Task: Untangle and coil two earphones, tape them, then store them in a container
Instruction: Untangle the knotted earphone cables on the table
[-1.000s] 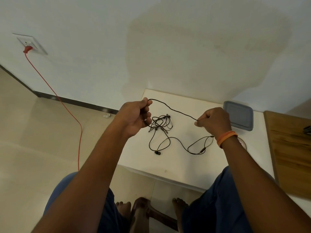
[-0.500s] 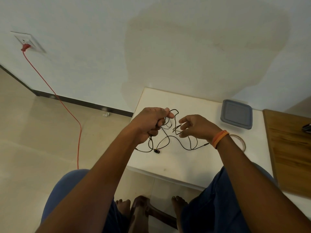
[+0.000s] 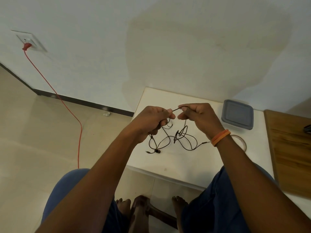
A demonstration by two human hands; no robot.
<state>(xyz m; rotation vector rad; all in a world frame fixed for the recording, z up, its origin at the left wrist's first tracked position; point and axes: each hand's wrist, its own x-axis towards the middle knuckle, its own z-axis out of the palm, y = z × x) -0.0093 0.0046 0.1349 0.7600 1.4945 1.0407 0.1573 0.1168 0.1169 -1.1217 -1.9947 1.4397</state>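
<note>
You cannot follow the earphone cables (image 3: 181, 138) inside your left hand (image 3: 151, 121): its curled fingers cover the strands they grip. Which strand belongs to which earphone in the tangle is too fine to tell. Your right wrist hides part of the tape roll (image 3: 242, 142) near the tabletop's right edge. A dark object (image 3: 308, 128) on the wooden board (image 3: 292, 148) is cut off by the frame's right edge. The small white scrap (image 3: 106, 114) on the floor is too blurred to identify.
</note>
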